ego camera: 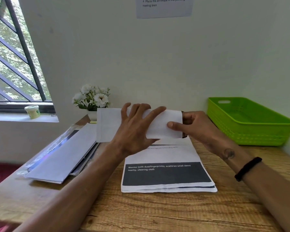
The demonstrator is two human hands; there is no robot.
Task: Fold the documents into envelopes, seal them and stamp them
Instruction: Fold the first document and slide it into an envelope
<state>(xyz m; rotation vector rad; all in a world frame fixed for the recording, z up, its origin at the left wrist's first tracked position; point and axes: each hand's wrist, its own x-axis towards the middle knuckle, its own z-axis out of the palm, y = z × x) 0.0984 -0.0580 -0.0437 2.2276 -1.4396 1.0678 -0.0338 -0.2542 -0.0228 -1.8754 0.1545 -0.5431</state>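
Observation:
I hold a white envelope [107,124] up above the desk, its long side level. My left hand [134,131] lies spread over its front, fingers apart and curled over the top edge. My right hand [192,126] pinches its right end, thumb on the front; something dark shows at that end, and I cannot tell what it is. Below lies a stack of printed documents [166,173], the top sheet bearing a dark band with white text. Further left rests a pile of white envelopes [64,156] on dark folders and clear plastic.
A green plastic basket [251,121] stands at the back right of the wooden desk [157,211]. A pot of white flowers [92,99] sits against the wall. A small tub [32,111] stands on the window sill. An instruction sheet [164,5] hangs on the wall.

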